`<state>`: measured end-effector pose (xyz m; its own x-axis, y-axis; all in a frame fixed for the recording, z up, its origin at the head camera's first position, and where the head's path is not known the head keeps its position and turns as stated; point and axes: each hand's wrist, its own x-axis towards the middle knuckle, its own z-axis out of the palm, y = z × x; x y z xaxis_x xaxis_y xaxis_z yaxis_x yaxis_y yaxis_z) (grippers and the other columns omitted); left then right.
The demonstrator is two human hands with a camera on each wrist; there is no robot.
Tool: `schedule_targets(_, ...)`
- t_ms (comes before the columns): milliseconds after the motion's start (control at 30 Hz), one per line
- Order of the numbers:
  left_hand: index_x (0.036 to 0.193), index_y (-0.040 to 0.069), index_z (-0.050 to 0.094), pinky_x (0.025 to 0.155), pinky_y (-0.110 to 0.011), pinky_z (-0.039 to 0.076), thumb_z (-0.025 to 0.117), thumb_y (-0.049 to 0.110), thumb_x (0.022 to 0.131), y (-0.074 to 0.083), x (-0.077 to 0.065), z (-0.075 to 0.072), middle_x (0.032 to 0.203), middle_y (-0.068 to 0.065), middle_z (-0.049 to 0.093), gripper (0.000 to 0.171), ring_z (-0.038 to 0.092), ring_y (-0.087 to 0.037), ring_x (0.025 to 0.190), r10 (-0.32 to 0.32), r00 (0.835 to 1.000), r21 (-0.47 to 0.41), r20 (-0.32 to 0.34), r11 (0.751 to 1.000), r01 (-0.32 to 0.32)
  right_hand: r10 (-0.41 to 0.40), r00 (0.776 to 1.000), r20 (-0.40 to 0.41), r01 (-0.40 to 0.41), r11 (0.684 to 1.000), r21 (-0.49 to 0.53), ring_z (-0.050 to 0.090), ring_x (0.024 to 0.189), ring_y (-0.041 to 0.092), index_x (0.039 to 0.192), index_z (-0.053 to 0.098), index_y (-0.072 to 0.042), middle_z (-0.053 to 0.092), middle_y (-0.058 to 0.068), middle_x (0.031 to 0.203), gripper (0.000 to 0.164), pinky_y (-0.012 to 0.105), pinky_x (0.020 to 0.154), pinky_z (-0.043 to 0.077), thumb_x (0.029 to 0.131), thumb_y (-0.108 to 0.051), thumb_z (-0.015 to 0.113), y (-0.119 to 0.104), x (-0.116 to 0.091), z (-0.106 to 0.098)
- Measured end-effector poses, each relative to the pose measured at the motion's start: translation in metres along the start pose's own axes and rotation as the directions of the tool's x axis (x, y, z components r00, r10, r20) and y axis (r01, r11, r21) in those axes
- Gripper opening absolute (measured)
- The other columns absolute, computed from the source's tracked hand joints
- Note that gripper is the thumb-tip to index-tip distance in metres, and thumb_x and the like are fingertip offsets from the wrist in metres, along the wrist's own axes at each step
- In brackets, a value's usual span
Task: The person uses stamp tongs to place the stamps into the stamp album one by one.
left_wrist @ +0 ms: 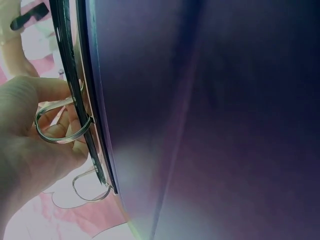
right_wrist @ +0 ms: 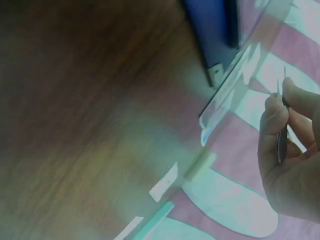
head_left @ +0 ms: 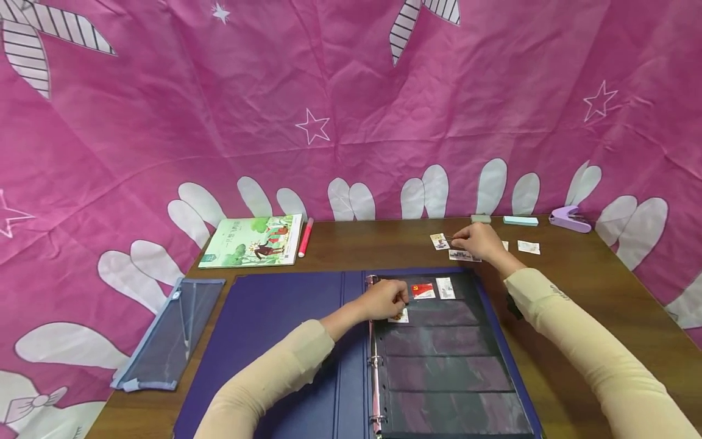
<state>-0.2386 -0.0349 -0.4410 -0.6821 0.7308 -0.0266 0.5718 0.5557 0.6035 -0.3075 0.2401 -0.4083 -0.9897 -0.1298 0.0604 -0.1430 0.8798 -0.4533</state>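
Just beyond the far edge of a blue binder [head_left: 285,347], the right hand [head_left: 481,241] pinches slim metal tweezers [right_wrist: 282,145]. Their tips reach the edge of an upright stamp [head_left: 440,242] lying on the worktop [head_left: 581,305]; whether they grip it, I cannot tell. A wide stamp [head_left: 462,255] lies just below the right hand, and a pale stamp [head_left: 528,247] farther right. The left hand [head_left: 386,300], fingers bent, is at the upper left of the binder's black page [head_left: 439,372], near the metal rings [head_left: 375,361]; whether it grips anything, I cannot tell. It partly covers a small stamp [head_left: 404,317]; beside it on the page are a red stamp [head_left: 423,291] and a greyish stamp [head_left: 445,288]. A mesh pouch [head_left: 167,341] lies left of the binder, a green-covered book [head_left: 241,241] and red marker [head_left: 306,236] behind it, and a purple stapler [head_left: 570,220] at the far right, before pink cloth [head_left: 351,91].
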Motion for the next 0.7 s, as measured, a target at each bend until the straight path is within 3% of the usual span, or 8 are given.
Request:
schedule_targets(233, 0.088, 0.006, 0.06, 0.058, -0.014, 0.039, 0.055, 0.002, 0.085, 0.004, 0.001, 0.002, 0.079, -0.004, 0.064, 0.008, 0.048, 0.0, 0.057, 0.007, 1.0, 0.028, -0.013, 1.0, -0.007, 0.06, 0.998, -0.008, -0.06, 0.998, -0.02, 0.065, 0.087, 0.036, 0.102, 0.069, 0.003, 0.07, 0.021, 0.098, 0.029, 0.046, 0.076, 0.049, 0.087, -0.02, 0.061, 0.011, 0.013, 0.002)
schedule_targets(467, 0.086, 0.008, 0.06, 0.058, -0.014, 0.039, 0.055, 0.003, 0.085, 0.004, 0.0, 0.001, 0.075, -0.002, 0.064, 0.007, 0.048, 0.0, 0.057, 0.007, 1.0, 0.062, -0.026, 0.998, -0.005, 0.083, 0.996, 0.016, -0.083, 0.996, -0.023, 0.062, 0.096, 0.041, 0.1, 0.069, 0.004, 0.068, 0.022, 0.101, 0.028, 0.049, 0.085, 0.047, 0.086, -0.019, 0.061, 0.01, 0.023, 0.005)
schedule_targets(700, 0.087, 0.007, 0.06, 0.058, -0.014, 0.039, 0.056, 0.002, 0.085, 0.002, 0.0, 0.0, 0.077, -0.003, 0.063, 0.006, 0.048, 0.0, 0.059, -0.005, 1.0, 0.043, -0.015, 0.999, 0.006, 0.08, 0.996, 0.031, -0.079, 0.997, -0.01, 0.06, 0.101, 0.042, 0.099, 0.071, 0.001, 0.068, 0.021, 0.104, 0.026, 0.05, 0.089, 0.045, 0.085, -0.019, 0.062, 0.011, 0.028, 0.014)
